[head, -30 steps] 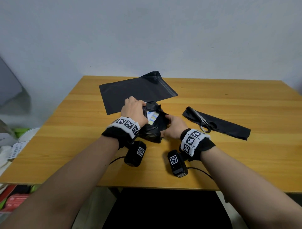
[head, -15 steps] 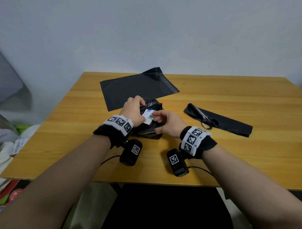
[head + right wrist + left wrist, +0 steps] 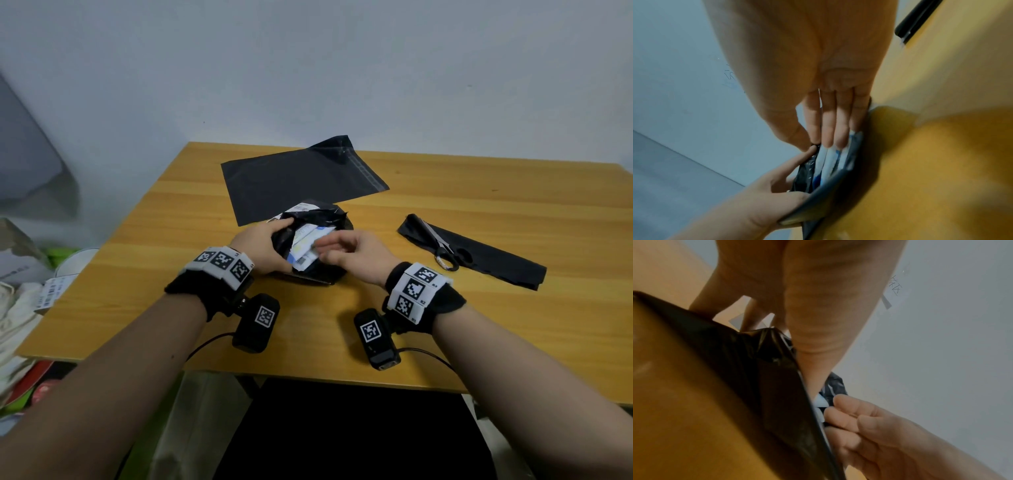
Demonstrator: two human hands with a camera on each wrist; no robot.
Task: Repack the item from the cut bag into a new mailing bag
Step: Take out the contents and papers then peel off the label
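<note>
Two hands at the mouth of a cut black bag point(image 3: 320, 274), white-and-blue item point(image 3: 308, 245) showing inside.

Lying at mid-table point(image 3: 479, 342), near the front edge, with the item partly out of the opening. Gripped on the near-left side by the left hand point(image 3: 263, 248), fingers and thumb curled round the black film. Met from the right by the right hand point(image 3: 356, 255); fingers point(image 3: 828, 129) straight and close together against the item's packets, thumb tip pinched to the forefinger at the film's edge. Just behind, a new black mailing bag point(image 3: 301, 181) flat on the table, flap to the right. Well to the right, scissors point(image 3: 440, 248) resting on a cut-off black strip point(image 3: 496, 260).
</note>
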